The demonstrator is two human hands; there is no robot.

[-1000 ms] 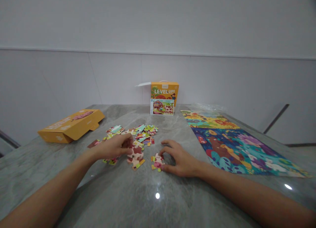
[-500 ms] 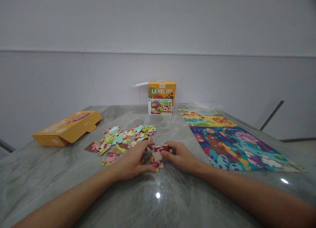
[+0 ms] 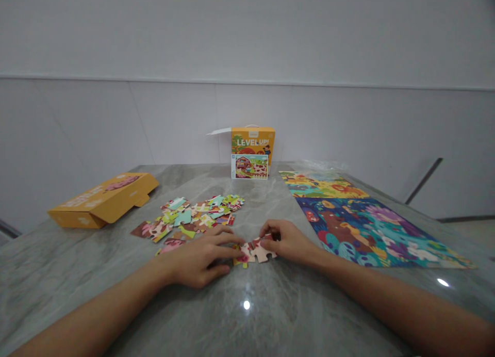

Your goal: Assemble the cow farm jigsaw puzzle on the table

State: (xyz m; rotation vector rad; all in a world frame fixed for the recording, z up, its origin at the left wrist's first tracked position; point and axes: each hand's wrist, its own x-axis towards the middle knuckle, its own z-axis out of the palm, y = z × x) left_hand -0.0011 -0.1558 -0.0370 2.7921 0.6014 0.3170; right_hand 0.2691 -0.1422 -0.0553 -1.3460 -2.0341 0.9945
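Pinched in my right hand (image 3: 288, 239) is a pinkish jigsaw puzzle piece (image 3: 261, 253) with some red on it, low over the grey table. Its left side meets another puzzle piece (image 3: 246, 253), pink and yellow-green; whether the two interlock I cannot tell. The fingertips of my left hand (image 3: 203, 256) rest on that second piece, fingers stretched out and thumb apart. Just beyond my left hand lies a loose pile of puzzle pieces (image 3: 185, 216) in green, brown, pink and pale blue, partly hidden by the hand.
An orange box (image 3: 104, 199) lies at the left. At the back stands a "LEVEL UP!" box (image 3: 253, 140) with a farm picture card (image 3: 249, 167) before it. Two assembled puzzles, a yellow one (image 3: 320, 184) and a dark blue one (image 3: 371, 233), cover the right side, with clear plastic (image 3: 320, 165) behind.
My right hand has brought its piece down beside the other one, turning it. My left hand has shifted left and flattened, its fingertips now on the pink and yellow-green piece.
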